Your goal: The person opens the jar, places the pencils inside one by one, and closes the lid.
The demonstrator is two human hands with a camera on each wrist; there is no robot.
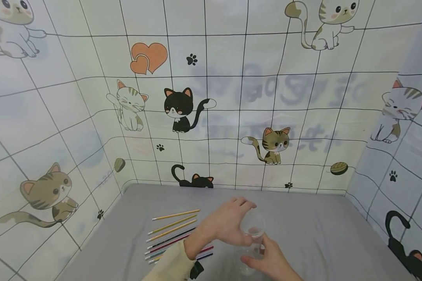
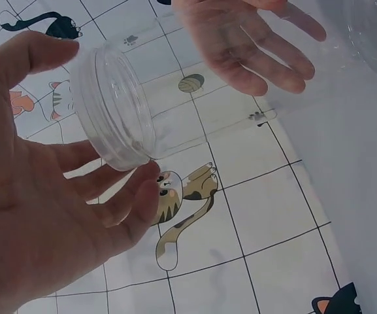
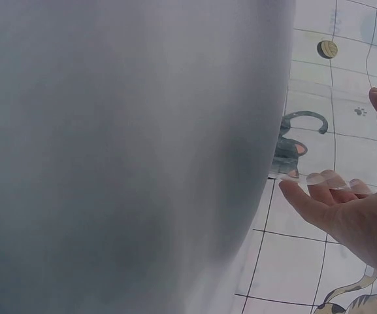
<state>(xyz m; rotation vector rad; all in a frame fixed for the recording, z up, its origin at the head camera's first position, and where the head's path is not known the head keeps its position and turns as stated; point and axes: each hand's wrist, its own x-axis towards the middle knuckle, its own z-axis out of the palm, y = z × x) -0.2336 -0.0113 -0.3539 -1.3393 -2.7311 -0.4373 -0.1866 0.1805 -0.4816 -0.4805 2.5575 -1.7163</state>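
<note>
Because it is clear, the round jar (image 2: 175, 111) reveals prints (image 2: 191, 83) behind.

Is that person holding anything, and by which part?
Yes, a clear jar: the left hand grips it at its ridged end, and the right hand holds it round the body.

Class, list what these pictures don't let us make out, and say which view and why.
Right hand: right wrist view; cut off by the right edge.
Jar: head view; partly covered by the right hand.
Lower pencils: head view; parts hidden behind the left sleeve.
Lettering: head view; too faint to read.
</note>
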